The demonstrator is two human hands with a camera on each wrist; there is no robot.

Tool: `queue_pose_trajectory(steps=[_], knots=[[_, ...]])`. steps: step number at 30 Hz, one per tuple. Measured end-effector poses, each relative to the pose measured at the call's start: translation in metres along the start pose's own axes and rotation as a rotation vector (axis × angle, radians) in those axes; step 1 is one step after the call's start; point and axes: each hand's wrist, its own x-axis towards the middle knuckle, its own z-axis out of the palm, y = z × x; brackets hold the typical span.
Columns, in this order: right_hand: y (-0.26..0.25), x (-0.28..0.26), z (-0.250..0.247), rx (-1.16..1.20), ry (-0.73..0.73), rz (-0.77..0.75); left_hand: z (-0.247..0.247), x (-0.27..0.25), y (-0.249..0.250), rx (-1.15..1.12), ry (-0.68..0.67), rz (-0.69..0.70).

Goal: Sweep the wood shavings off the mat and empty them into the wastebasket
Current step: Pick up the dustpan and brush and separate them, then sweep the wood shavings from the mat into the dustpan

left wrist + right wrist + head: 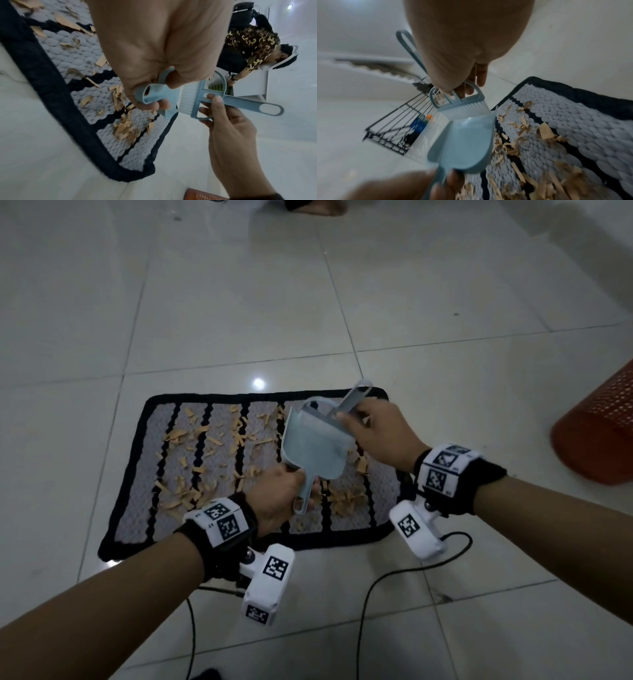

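Nearest, the left hand (279, 494) grips the handle of the pale blue dustpan (310, 445), held in the air above the mat's near-right part, its pan empty. Just beyond, the right hand (380, 433) pinches the small blue brush (214, 100) where its handle meets the head, the bristles lying in the dustpan's mouth. This looks like the opening step: the brush is being parted from the dustpan, and no sweeping seems done.

The next move calls for freeing the brush, then setting the dustpan's lip flat on the mat (137, 470). The wood shavings (191, 463) lie scattered across its knitted stripes, thickest toward the near edge, so strokes should run inward, away from the black border. Bare tile floor (239, 302) surrounds the mat, giving open room. The orange wastebasket (596, 436) stands well apart to the right.
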Motion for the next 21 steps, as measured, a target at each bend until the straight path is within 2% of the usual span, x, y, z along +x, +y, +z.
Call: queue_pose_trajectory(steps=[4, 7, 10, 14, 18, 21], knots=[[0.035, 0.010, -0.014, -0.051, 0.161, 0.194, 0.008, -0.003, -0.012, 0.075, 0.067, -0.064], [0.055, 0.014, -0.023, -0.118, 0.191, 0.275, 0.013, -0.007, -0.025, 0.117, 0.123, -0.112], [0.074, 0.014, -0.022, -0.189, 0.076, 0.270, 0.017, -0.013, -0.037, 0.196, 0.186, -0.139], [0.089, 0.026, -0.009, -0.223, 0.001, 0.223, 0.016, -0.035, -0.045, 0.294, 0.228, -0.183], [0.084, 0.029, 0.021, -0.251, -0.064, 0.306, 0.003, -0.063, -0.060, 0.299, 0.285, -0.229], [0.089, 0.015, 0.038, -0.303, -0.102, 0.235, 0.005, -0.074, -0.082, 0.248, 0.369, -0.255]])
